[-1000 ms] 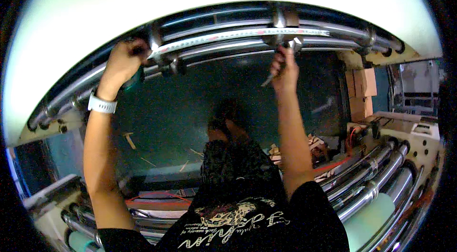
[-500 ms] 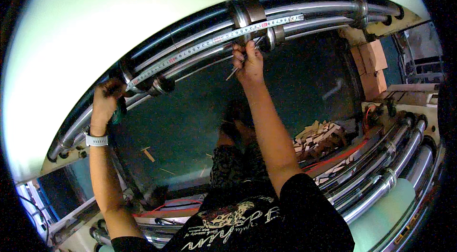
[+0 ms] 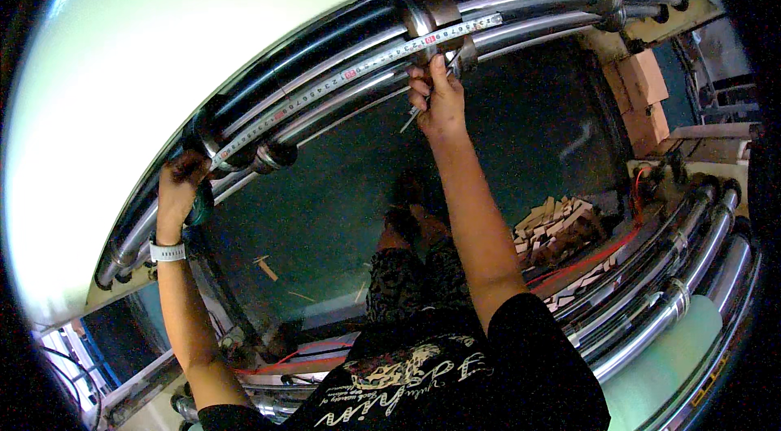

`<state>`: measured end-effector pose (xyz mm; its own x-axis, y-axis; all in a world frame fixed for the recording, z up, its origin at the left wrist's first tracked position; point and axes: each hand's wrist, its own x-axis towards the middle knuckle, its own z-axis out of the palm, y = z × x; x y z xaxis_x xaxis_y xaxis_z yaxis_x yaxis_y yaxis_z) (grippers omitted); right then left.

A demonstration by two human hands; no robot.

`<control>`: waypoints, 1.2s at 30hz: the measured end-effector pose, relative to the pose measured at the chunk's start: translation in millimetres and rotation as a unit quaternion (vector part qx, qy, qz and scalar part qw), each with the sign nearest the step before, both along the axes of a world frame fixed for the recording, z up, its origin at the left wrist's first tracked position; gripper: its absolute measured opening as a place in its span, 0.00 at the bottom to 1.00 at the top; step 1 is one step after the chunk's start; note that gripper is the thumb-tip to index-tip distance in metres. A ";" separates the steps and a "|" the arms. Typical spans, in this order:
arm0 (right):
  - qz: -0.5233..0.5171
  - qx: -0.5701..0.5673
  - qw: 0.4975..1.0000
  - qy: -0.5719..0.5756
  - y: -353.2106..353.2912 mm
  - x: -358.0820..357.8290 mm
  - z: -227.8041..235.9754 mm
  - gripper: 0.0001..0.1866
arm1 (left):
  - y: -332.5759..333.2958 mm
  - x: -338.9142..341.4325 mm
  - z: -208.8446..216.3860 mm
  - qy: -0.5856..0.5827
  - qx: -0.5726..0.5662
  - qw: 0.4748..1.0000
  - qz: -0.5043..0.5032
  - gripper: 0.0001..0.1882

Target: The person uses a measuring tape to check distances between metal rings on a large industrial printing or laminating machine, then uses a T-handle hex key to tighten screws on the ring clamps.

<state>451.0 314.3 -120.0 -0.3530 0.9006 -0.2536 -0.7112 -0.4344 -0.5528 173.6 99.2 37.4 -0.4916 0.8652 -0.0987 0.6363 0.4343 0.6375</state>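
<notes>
Metal bars (image 3: 529, 4) stretch ahead of the left grip (image 3: 181, 184) and right grip (image 3: 444, 104). A tape measure (image 3: 389, 55), clamped in the left, extends past the right, which is closed around a thin metal tool (image 3: 409, 121); a looser left hold could shift the tape measure.
</notes>
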 end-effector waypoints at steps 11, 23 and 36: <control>0.002 -0.025 1.000 0.009 6.0 1.6 -7.2 0.12 | 0.9 -5.2 -3.1 0.016 -0.015 1.000 -0.010 0.05; 0.003 -0.025 1.000 -0.017 2.4 2.6 5.5 0.14 | 2.5 4.0 3.9 0.016 -0.008 1.000 -0.008 0.05; 0.003 -0.038 0.999 -0.013 5.0 2.0 -2.0 0.13 | 4.2 10.7 7.5 0.006 -0.012 1.000 0.010 0.05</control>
<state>453.1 319.3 -122.0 -0.3510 0.8762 -0.3302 -0.6946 -0.4801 -0.5358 184.3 103.4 44.9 -0.5097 0.8528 -0.1137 0.6349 0.4620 0.6192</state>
